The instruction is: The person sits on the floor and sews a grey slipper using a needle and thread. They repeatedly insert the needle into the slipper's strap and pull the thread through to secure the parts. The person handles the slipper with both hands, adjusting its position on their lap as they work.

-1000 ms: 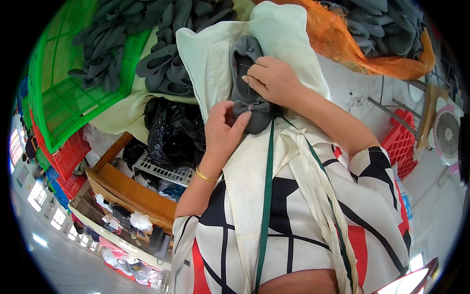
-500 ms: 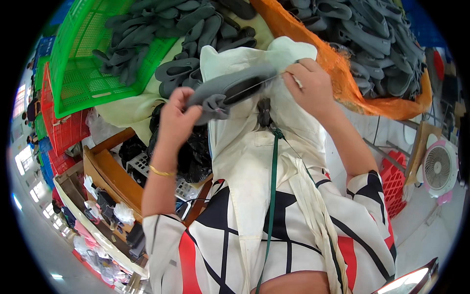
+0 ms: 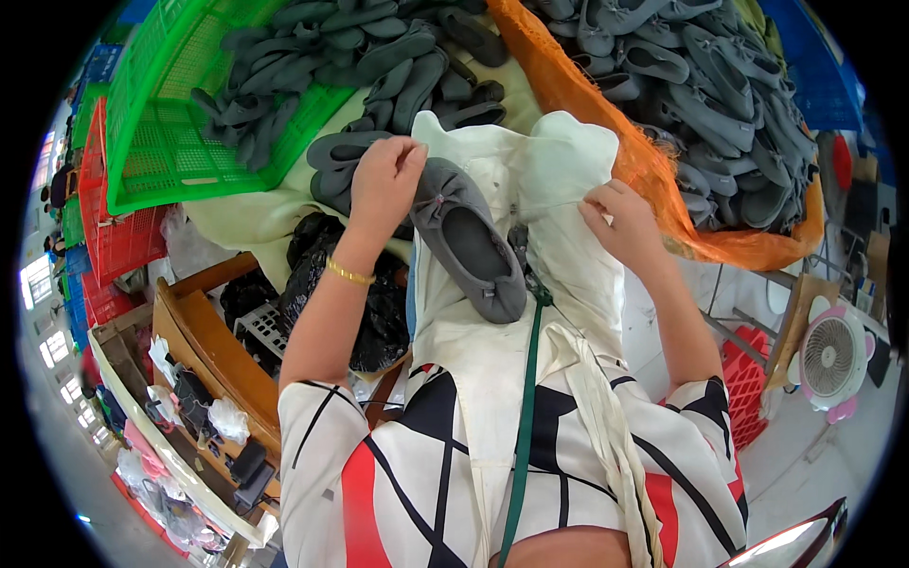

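Observation:
A grey slip-on flat shoe (image 3: pixel 469 241) with a small bow at its toe lies slanted across the white apron (image 3: pixel 454 369) on my lap. Close against the toe, my left hand (image 3: pixel 386 185) is closed with its fingers pinched; what they hold is hidden. My right hand (image 3: pixel 620 222), right of the shoe, pinches a thin thread (image 3: pixel 554 204) that runs leftward toward the shoe. A dark bundle with a green cord (image 3: pixel 533 350) lies on the apron beside the heel.
A tilted green crate (image 3: pixel 161 123) and a heap of grey shoes (image 3: pixel 331 47) stand at the far left. An orange sack (image 3: pixel 606 109) full of similar shoes is at the far right. A fan (image 3: pixel 833 350) stands at right, a wooden drawer unit (image 3: pixel 218 350) at left.
The shoe has come down onto my lap and turned, its opening now facing up. My left hand has shifted right to its toe; my right hand has moved lower.

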`<state>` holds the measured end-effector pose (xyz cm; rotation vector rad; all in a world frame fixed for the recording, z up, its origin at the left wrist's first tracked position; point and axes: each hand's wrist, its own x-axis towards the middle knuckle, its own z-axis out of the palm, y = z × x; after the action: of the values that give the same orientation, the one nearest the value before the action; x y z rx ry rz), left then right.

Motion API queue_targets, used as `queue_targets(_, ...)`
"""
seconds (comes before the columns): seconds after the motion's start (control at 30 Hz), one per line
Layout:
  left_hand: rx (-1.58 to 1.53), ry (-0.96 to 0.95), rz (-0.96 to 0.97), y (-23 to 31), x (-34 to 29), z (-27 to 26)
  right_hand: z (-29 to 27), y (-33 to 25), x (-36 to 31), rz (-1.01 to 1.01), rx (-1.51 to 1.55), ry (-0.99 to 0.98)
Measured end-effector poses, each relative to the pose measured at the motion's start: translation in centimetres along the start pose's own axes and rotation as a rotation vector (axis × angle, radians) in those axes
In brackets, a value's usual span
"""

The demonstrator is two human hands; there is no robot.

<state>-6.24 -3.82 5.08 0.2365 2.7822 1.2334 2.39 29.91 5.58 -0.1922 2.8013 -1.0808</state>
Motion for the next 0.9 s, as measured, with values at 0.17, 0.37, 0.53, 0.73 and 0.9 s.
queue_targets(0.17, -0.174, -0.121, -0.223, 0.1, -4.5, -0.5, 2.2, -4.3, 4.6, -0.032, 0.285, -0.035)
queue_targets(0.37, -0.131, -0.002, -0.105, 0.4, -5.5, 1.4, 8.3, -8.8, 9.0, -0.316, 0.289, -0.104)
queue_targets(0.53, -0.015, 0.094, -0.024, 0.4, -6.1, 1.9, 9.9, -7.2, 8.5, -0.422, 0.253, -0.164)
queue_targets(0.73, -0.001, 0.215, 0.078, -0.2, -6.5, 3.0, 10.0, -7.3, 8.3, -0.395, 0.251, -0.112)
queue_targets(0.9, -0.081, 0.169, 0.024, -0.3, -6.2, 2.8, 10.1, -7.2, 8.7, -0.376, 0.27, -0.15)
